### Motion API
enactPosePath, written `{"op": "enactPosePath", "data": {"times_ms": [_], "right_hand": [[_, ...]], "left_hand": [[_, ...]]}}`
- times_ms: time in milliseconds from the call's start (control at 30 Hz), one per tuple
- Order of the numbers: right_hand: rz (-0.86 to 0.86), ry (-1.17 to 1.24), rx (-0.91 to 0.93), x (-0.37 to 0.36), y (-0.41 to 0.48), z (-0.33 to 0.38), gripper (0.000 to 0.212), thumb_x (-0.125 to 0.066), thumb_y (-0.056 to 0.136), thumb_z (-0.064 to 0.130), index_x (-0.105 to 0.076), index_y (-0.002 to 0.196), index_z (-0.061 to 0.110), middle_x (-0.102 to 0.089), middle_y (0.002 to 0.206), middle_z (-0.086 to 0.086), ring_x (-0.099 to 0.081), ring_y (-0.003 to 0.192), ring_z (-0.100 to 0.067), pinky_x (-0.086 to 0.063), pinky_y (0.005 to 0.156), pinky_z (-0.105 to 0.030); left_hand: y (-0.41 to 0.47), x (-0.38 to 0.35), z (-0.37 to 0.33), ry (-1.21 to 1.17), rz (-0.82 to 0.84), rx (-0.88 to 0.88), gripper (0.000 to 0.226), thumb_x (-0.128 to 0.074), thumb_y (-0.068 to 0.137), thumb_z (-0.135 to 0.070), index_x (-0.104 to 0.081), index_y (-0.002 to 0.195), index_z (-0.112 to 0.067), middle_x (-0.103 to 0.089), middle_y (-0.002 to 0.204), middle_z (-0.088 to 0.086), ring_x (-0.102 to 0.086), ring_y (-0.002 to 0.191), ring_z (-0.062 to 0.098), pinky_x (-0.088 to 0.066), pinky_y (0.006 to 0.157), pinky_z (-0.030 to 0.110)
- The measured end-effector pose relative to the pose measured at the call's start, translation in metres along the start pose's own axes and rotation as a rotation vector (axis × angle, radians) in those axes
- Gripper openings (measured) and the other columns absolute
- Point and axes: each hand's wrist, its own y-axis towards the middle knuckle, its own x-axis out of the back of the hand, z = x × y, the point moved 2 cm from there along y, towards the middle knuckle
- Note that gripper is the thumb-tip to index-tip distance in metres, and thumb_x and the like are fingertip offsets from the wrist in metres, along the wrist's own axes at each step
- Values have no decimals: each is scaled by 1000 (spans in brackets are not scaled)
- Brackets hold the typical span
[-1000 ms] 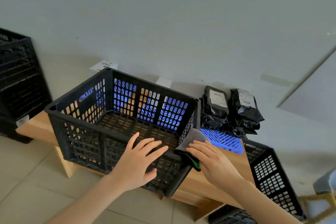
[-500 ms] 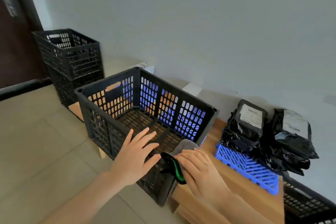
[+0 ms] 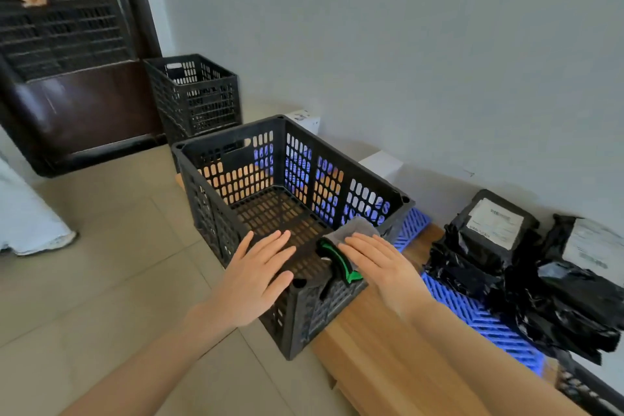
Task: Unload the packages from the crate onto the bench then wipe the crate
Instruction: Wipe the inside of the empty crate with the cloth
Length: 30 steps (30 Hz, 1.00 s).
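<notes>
A black slotted crate [image 3: 216, 189] stands on the left end of the wooden bench [image 3: 378, 344], with nothing inside it. My left hand [image 3: 256, 273] lies flat on the crate's near rim, fingers spread. Beside it my right hand [image 3: 378, 263] presses a grey cloth [image 3: 354, 230] with a green and black edge onto the rim at the near right corner. Several black plastic packages [image 3: 499, 246] with white labels are piled on a blue slotted panel [image 3: 472, 314] on the bench, right of the crate.
Another black crate [image 3: 196, 94] stands on the tiled floor by a dark door [image 3: 84, 94] at the back left. The door's glossy surface reflects hands and a crate. A white box [image 3: 381, 162] sits against the grey wall behind the crate. White fabric [image 3: 27, 213] is at the far left.
The view has swung left, bringing the door and floor crate into sight. Both hands stay on the crate's near rim, the right one sliding the cloth slightly along it.
</notes>
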Motion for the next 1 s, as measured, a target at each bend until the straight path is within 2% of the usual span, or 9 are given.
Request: {"op": "enactPosePath", "data": {"times_ms": [100, 233, 300, 467, 533, 633, 733, 833, 1000], "right_hand": [[10, -34, -101, 3, 1, -42, 79, -71, 74, -5, -42, 144, 20, -47, 144, 0, -41, 135, -19, -30, 114, -38], [16, -42, -238, 5, 6, -77, 83, -77, 65, -11, -49, 138, 18, -52, 140, -5, -50, 128, -27, -45, 102, -46], [14, -68, -292, 5, 10, -75, 78, -76, 67, -9, -52, 136, 18, -55, 137, -6, -50, 129, -28, -42, 104, -45], [20, -25, -176, 14, 6, -12, 75, -76, 73, 6, -47, 140, 24, -50, 142, 3, -42, 135, -20, -26, 113, -44], [7, 49, -54, 10, 3, 29, 70, -69, 81, 12, -41, 143, 27, -46, 145, 6, -37, 138, -16, -24, 115, -44], [-5, 80, 39, -3, 1, 64, 66, -62, 88, 16, -34, 146, 28, -41, 148, 9, -29, 141, -12, -22, 118, -38], [-14, 92, 78, -3, 0, 53, 63, -56, 91, 16, -32, 148, 27, -38, 149, 9, -26, 142, -10, -15, 119, -32], [-3, 97, 103, -2, 2, 28, 68, -63, 87, 13, -34, 147, 25, -39, 149, 7, -29, 141, -12, -19, 117, -33], [71, -7, -119, -2, 0, -44, 92, -73, 76, 3, -24, 150, 30, -31, 154, 7, -25, 143, -12, -27, 116, -40]], "left_hand": [[2, 3, -4, -16, 32, 50, 82, 7, 90, -64, -36, 150, -29, -11, 162, -14, 3, 148, 0, 17, 118, 30], [2, 3, -5, 12, 53, 66, 76, 1, 90, -56, -39, 149, -28, -13, 162, -12, 0, 149, 1, 17, 117, 30], [1, 3, -5, 24, 68, 69, 77, 2, 89, -56, -39, 149, -28, -13, 163, -12, 1, 149, 1, 17, 117, 30], [1, 3, -5, 34, 69, 60, 90, 15, 86, -66, -38, 149, -28, -12, 162, -13, 0, 149, 1, 17, 117, 30], [0, 2, -5, 34, 60, 57, 83, 8, 90, -62, -39, 149, -26, -15, 162, -11, -3, 149, 2, 16, 117, 30], [0, 1, -2, 45, 44, 39, 93, 17, 88, -66, -42, 147, -26, -20, 161, -11, -8, 148, 3, 13, 117, 31], [0, 1, -1, 43, 38, 29, 96, 18, 86, -67, -43, 146, -26, -23, 160, -11, -11, 148, 3, 10, 118, 32], [0, 1, -2, 45, 29, 27, 90, 13, 90, -65, -47, 145, -27, -27, 159, -11, -15, 147, 2, 8, 118, 32], [2, 0, -1, 34, 35, 36, 75, 1, 97, -60, -50, 142, -28, -28, 158, -13, -14, 146, 1, 10, 118, 31]]}}
